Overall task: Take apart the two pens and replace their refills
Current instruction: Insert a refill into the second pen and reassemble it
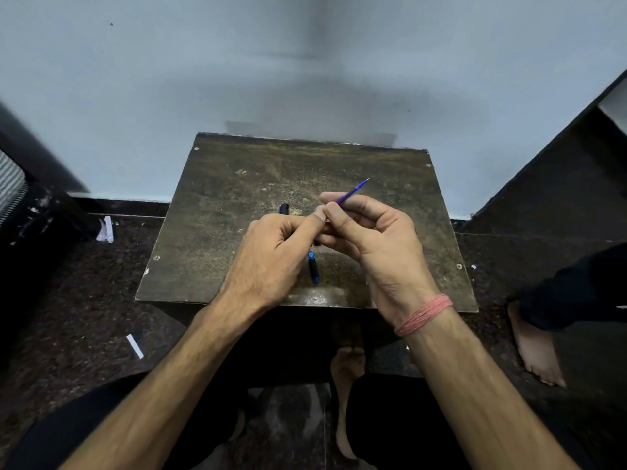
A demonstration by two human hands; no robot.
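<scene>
Head view, refill (353,191) pinched in right grip (359,228)

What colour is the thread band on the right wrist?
Pinkish red, a wound thread band around the right wrist, seen in the head view.

Worn wooden table (217,198) against pale blue wall (169,79), dark speckled floor (84,300).

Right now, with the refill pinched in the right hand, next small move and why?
Probably draw the blue refill clear with the right hand. Its tip points up and away, the left hand grips something dark and mostly hidden, and another pen part lies on the board.
</scene>
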